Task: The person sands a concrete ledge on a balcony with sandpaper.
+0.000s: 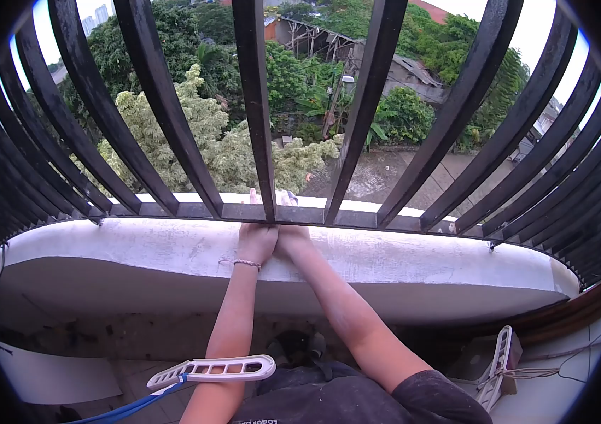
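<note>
Lettering: pale letters on the dark shirt (pixel 343 404), cut off by the bottom edge; they seem to begin "Loa", the rest hard to read.
Ledge: white ledge (pixel 152 244), right in front of the person, its long axis running left to right across the view and bowing at both ends; its top faces up beneath the railing.
Railing: dark railing (pixel 365 218), its bottom rail lying parallel to the ledge and just above it, its bars rising from there.
Left hand: left hand (pixel 258 240), reaching away under the bottom rail, fingertips showing past it; whether it grips anything, I cannot tell.
Right hand: right hand (pixel 293 234), close against the left, also under the rail; its grip cannot be told, partly covered by rail and bar.
Fingertips: a small dark-bluish item (pixel 292 200) by the right hand's, too little shown to name or give a direction.
Left wrist: braided bracelet (pixel 247 263).
Left forearm: partly covered by a slotted pale strip (pixel 219 368).
</note>
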The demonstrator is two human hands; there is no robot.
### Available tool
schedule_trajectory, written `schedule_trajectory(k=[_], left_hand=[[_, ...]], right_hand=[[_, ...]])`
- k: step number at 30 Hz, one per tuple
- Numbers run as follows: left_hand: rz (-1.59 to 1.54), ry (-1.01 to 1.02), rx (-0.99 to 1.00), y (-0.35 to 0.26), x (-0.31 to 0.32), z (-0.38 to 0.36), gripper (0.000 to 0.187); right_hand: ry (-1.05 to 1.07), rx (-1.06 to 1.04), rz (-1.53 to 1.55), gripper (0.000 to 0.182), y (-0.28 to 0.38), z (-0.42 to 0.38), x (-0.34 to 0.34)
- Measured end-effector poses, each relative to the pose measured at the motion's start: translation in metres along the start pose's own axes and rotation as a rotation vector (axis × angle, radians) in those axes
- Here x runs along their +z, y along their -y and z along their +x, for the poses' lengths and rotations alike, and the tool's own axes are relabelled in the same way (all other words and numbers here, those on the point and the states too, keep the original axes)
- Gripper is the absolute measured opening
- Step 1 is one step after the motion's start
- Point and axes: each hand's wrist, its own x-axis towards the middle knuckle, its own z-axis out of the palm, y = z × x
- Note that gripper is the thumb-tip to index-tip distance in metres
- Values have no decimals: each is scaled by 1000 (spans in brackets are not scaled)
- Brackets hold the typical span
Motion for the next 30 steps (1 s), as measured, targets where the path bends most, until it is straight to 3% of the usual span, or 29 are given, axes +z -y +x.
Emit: schedule_trajectory(k=[2, 3, 5, 6, 7, 9, 12, 13, 14, 16, 17, 19, 22, 23, 25, 28, 30], left_hand=[[-64, 110, 7, -21, -18, -13, 38], [-91, 168, 15, -30, -24, -16, 38], [60, -205, 195, -38, -1, -48, 39], [90, -331, 176, -41, 7, -47, 38], [143, -194, 123, -43, 1, -40, 37], [230, 112, 22, -45, -11, -16, 36], [111, 201, -97, -48, -17, 4, 36], [68, 272, -179, -58, -29, 3, 39], [88, 198, -108, -57, -25, -5, 40], [140, 54, 26, -47, -10, -39, 47], [68, 88, 13, -55, -12, -56, 52], [133, -161, 81, -60, 3, -70, 48], [63, 158, 1, -55, -11, -35, 46], [93, 525, -140, -56, -25, -5, 43], [-94, 545, -241, -65, -47, 4, 47], [8, 145, 39, -48, -11, -42, 53], [15, 71, 113, -66, -14, -84, 59]], right_hand=[[244, 150, 223, 46, 9, -17, -43], [198, 117, 245, 45, 9, -35, -49], [149, 36, 231, 44, 5, -56, -53], [129, 46, 258, 43, -2, -49, -45], [120, 75, 294, 42, 3, -49, -46], [536, 313, 367, 44, 1, -24, -63], [-3, 224, 430, 48, -15, -19, -3], [60, 204, 421, 52, -13, -21, -14], [122, 183, 411, 55, -12, -23, -23], [596, 102, 217, 63, 8, -31, -82], [281, -38, -26, 61, 19, -64, -82], [-22, -127, -81, 53, 15, -80, -74], [284, 13, 113, 50, 2, -52, -61], [360, 143, 202, 50, -2, -36, -56], [501, 404, 391, 52, -3, -12, -55], [455, 114, 126, 53, 11, -46, -82], [49, -14, -80, 49, 21, -92, -86]])
